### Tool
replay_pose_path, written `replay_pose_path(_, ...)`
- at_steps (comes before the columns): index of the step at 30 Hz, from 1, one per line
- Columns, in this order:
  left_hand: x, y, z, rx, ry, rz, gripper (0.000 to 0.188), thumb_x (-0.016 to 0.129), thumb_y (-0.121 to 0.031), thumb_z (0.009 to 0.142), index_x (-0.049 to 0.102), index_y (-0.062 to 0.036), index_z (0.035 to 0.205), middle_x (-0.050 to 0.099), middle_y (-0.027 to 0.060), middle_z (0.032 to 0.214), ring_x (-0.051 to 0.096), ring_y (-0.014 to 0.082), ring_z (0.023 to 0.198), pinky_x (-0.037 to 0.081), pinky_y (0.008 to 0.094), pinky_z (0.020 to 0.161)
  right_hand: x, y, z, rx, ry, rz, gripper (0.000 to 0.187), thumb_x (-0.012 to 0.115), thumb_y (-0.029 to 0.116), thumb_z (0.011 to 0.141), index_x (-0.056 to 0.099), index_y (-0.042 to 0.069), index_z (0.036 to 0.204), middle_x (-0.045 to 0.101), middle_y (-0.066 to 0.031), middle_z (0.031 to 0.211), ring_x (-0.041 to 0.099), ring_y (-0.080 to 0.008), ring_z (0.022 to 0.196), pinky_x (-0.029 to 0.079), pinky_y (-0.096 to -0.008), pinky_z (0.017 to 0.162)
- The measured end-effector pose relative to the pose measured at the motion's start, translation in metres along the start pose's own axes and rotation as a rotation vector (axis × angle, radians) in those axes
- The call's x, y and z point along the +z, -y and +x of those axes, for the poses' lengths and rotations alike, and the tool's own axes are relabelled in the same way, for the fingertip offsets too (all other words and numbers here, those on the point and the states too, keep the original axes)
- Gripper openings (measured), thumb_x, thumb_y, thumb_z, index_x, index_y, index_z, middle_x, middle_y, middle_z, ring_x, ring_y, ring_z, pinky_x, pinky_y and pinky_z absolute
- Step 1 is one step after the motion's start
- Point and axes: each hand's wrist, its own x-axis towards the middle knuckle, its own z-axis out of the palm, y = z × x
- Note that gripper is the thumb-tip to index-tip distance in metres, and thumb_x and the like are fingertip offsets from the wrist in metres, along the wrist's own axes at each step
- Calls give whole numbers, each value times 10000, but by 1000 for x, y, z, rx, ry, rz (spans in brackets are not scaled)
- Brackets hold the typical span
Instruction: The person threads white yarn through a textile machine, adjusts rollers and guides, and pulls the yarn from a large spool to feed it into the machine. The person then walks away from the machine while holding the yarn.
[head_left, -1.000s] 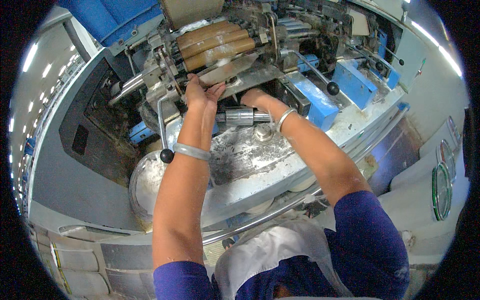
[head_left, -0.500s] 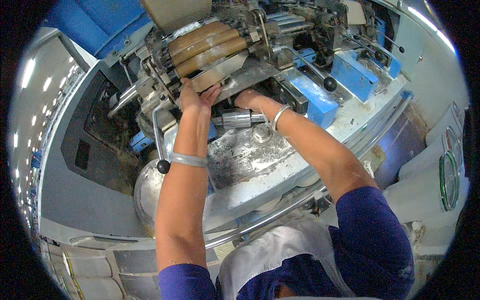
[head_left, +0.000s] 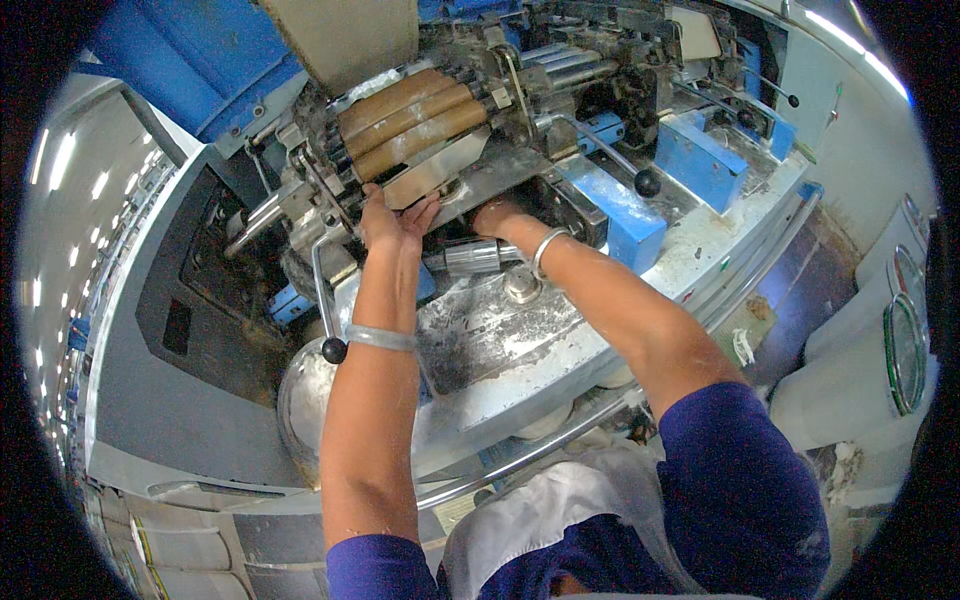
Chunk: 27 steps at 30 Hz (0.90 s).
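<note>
My left hand (head_left: 393, 224) is palm up at the lower edge of a pale metal plate (head_left: 436, 169) on a machine. Its thumb presses against the plate's left end, and the other fingers curl at its lower edge. Just above the plate lie brown ribbed rollers (head_left: 415, 120), dusted with white powder. My right hand (head_left: 498, 217) reaches into a dark opening under a flat grey plate (head_left: 492, 180); its fingers are hidden in there. A shiny metal cylinder (head_left: 472, 256) sits below the right hand, near the wrist.
A lever with a black knob (head_left: 334, 350) stands beside my left forearm. Another black-knobbed lever (head_left: 647, 183) juts out above a blue block (head_left: 625, 215) on the right. White powder covers the machine bed (head_left: 470, 340). A metal rail (head_left: 540, 457) runs along its front; white bins (head_left: 840, 390) stand at right.
The whole view has shifted slightly, with the machine appearing a little lower on the left. Both hands stay at the same places on the machine.
</note>
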Motion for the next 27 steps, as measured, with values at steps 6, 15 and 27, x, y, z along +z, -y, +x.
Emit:
replay_pose_path(6, -5, 2, 4, -1, 5, 1, 536, 329, -494, 981, 320, -96, 1341, 520, 201, 1223, 614, 433, 954, 530, 516, 810, 18, -6, 5, 75, -185, 176, 409, 482, 220, 861, 601, 30, 1203, 543, -178, 1297, 528, -347, 1171, 399, -425, 997)
replay_pose_path(15, -8, 0, 2, -22, 26, -21, 483, 363, -459, 987, 325, -116, 1326, 563, 182, 1176, 643, 411, 917, 548, 504, 775, 30, -12, 26, -134, 53, -124, 388, 427, 256, 899, 647, 29, 1125, 601, -168, 1215, 604, -342, 1058, 453, -415, 934)
replay_pose_path(27, 0, 0, -4, 14, -14, 15, 605, 278, -523, 983, 293, -70, 1384, 482, 228, 1275, 575, 476, 1019, 498, 543, 857, -10, 12, -19, 1, -283, 138, 427, 434, 221, 865, 586, 38, 1220, 529, -160, 1316, 499, -324, 1217, 348, -391, 1050)
